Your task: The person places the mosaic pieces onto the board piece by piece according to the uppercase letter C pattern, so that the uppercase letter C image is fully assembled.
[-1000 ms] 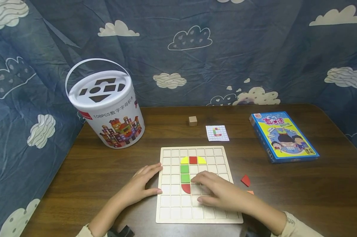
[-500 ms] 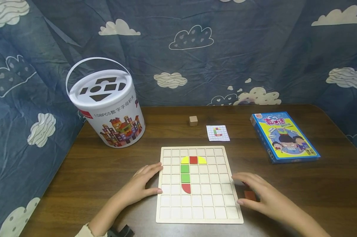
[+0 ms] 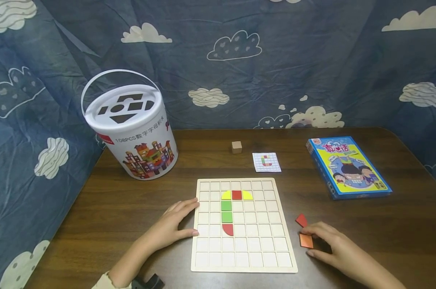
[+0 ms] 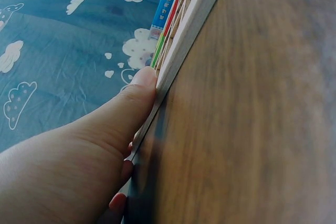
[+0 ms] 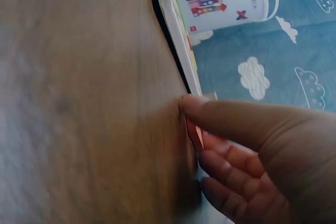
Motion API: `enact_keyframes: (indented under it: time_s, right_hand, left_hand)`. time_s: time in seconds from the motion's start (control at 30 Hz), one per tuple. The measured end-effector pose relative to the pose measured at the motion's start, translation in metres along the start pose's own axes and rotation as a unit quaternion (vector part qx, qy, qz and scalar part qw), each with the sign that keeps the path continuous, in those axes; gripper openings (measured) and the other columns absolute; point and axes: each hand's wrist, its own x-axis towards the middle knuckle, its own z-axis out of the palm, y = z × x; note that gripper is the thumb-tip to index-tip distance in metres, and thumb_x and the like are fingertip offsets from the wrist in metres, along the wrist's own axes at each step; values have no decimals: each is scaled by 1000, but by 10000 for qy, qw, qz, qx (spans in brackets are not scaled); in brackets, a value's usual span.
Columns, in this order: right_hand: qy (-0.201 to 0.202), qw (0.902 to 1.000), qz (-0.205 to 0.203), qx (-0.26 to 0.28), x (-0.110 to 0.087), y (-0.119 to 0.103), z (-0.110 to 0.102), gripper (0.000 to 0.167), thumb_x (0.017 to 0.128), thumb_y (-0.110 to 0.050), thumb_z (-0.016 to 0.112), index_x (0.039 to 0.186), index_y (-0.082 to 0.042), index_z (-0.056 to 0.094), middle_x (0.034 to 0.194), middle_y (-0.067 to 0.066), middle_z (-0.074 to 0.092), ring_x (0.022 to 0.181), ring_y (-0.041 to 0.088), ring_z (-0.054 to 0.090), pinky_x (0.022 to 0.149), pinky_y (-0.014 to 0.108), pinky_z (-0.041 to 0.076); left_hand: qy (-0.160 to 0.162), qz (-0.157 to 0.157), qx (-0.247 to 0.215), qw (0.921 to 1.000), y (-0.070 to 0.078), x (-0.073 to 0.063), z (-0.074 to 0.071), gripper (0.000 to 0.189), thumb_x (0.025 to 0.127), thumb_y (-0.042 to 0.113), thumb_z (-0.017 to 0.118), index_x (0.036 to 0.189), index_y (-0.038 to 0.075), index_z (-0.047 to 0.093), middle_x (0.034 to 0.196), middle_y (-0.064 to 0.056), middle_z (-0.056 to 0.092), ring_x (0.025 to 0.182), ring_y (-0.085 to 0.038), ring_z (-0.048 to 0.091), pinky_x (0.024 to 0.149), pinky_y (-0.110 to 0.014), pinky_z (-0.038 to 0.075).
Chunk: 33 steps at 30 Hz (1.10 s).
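In the head view a pale wooden grid board [image 3: 255, 257] lies flat on the table. Set in its cells are a yellow quarter-round tile [image 3: 226, 195], a red square [image 3: 236, 195], another yellow quarter-round [image 3: 247, 195], two green squares [image 3: 226, 211] and a red quarter-round [image 3: 228, 229]. My left hand [image 3: 170, 224] rests at the board's left edge, thumb and fingers spread. Right of the board, my right hand [image 3: 330, 245] has its index finger and thumb on either side of an orange square tile [image 3: 306, 241]. A loose red tile [image 3: 301, 220] lies just beyond the index finger.
A white lidded bucket [image 3: 138, 136] stands at the back left. Behind the board are a small wooden cube [image 3: 236, 147] and a printed pattern card [image 3: 266, 162]. A blue and yellow box [image 3: 348, 166] lies at the right. Cloud-printed cloth hangs behind the table.
My right hand has moved right from over the board, past its right edge, to the orange square tile. My left hand stays at the board's left edge.
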Motion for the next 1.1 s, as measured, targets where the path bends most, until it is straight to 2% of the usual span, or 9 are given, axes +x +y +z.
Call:
enact_keyframes:
  time_s: [0.07,0.2,0.4,0.53,0.6,0.8,0.93,1.1]
  right_hand:
    - [98,10000,-7,-2,1,0,2,38,66,-16,79,100,-17,63,98,-14,54,84,2,51,75,8,39]
    - [61,9998,184,-88,2,-2,4,29,67,-15,78,91,-20,63,92,-17,52,78,1,49,67,17,46]
    - [67,9986,471,-240,7,-9,2,26,70,-18,77,92,-22,63,95,-14,54,83,4,52,69,26,50]
    - [464,9984,202,-241,15,-18,-2,32,67,-12,79,94,-19,64,98,-11,56,85,7,55,76,13,44]
    - [600,9981,43,-155,22,-24,-3,34,66,-8,79,95,-16,64,98,-11,56,84,7,55,76,10,43]
    - [663,9974,38,287,45,-45,-3,32,69,-9,77,97,-16,63,97,-14,55,84,4,53,72,17,47]
    - [699,9954,-177,629,59,-53,6,32,71,-8,75,100,-16,63,99,-14,55,88,5,53,77,14,43]
    - [579,9914,-547,1037,73,-59,24,28,75,-10,73,100,-15,62,100,-13,55,89,5,54,75,22,49]
  left_hand:
    - [1,-10,-5,10000,0,0,0,73,77,52,60,136,15,40,140,-1,35,127,-27,30,103,-50,22]
    - [-6,-15,-12,10000,0,0,0,73,77,52,61,136,15,40,140,-1,34,127,-27,30,102,-50,22]
    - [1,-7,-15,10000,0,0,0,73,77,52,60,136,15,40,141,-1,34,127,-27,30,103,-50,21]
    - [33,9,-10,10000,-1,0,1,73,77,52,61,136,15,40,140,-1,35,126,-26,31,103,-49,22]
    - [52,8,-4,10000,-1,0,1,73,77,52,61,136,15,40,140,-1,35,126,-26,31,103,-49,22]
    - [21,-34,-13,10000,-2,0,1,73,77,52,61,136,16,40,140,0,35,127,-25,30,103,-49,22]
    - [16,-27,-39,10000,-1,0,1,73,77,52,61,136,16,40,141,-1,34,127,-27,30,103,-50,22]
    - [9,-16,-28,10000,-1,0,1,73,77,53,60,136,15,40,141,-1,34,127,-28,30,102,-50,22]
